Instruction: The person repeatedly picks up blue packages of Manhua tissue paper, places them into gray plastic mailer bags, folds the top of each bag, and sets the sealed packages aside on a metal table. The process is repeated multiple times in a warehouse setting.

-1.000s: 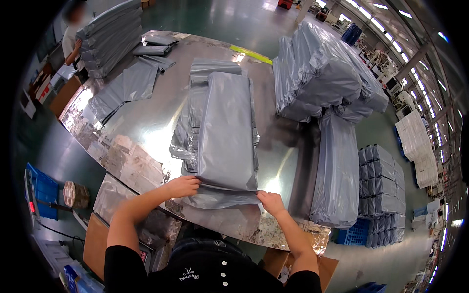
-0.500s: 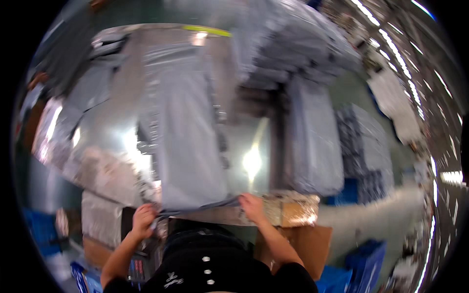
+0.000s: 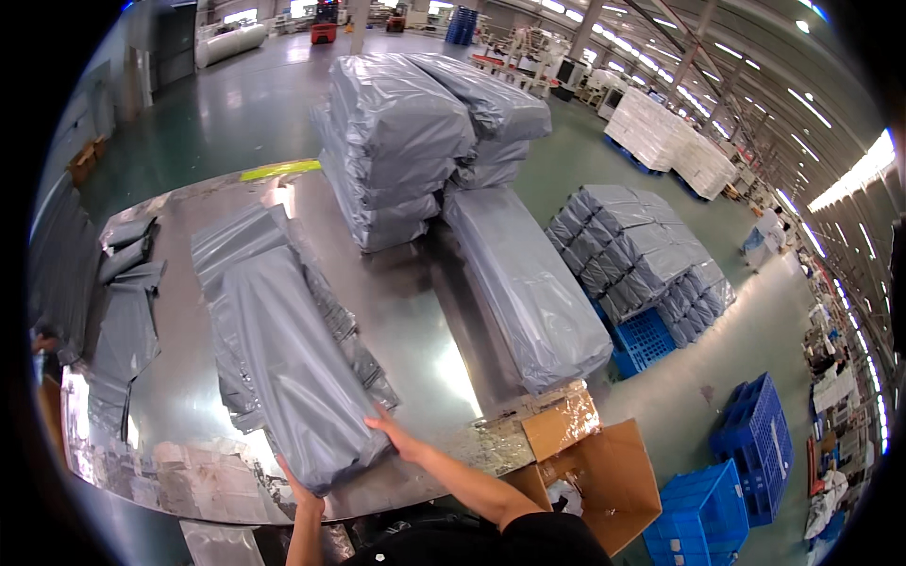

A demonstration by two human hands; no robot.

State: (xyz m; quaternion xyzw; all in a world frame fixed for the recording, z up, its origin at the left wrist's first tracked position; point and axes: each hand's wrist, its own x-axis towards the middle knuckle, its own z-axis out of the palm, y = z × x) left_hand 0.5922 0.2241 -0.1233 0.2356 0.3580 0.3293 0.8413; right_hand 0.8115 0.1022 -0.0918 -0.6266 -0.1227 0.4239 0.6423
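A long grey plastic bundle (image 3: 293,368) lies slanting toward me on the metal table, its near end between my hands. My left hand (image 3: 302,492) grips the left side of that end, the fingers partly under it. On the right side, my right hand (image 3: 398,438) holds the bundle's edge, with fingertips against the plastic. Beneath and beside it are loose grey plastic sheets (image 3: 236,233) with crumpled edges. How far the near end is raised off the table I cannot tell.
Tall grey wrapped stacks (image 3: 396,141) stand at the table's far side, with another long wrapped stack (image 3: 528,283) at right. An open cardboard box (image 3: 618,481), a blue crate (image 3: 698,514) and blue pallets (image 3: 755,443) sit right of me. Grey pieces (image 3: 127,330) lie at left.
The view has swung up and to the right. The bundle, straight ahead before, now slants at the left. My hands have moved from its near edge's corners to its sides, closer together.
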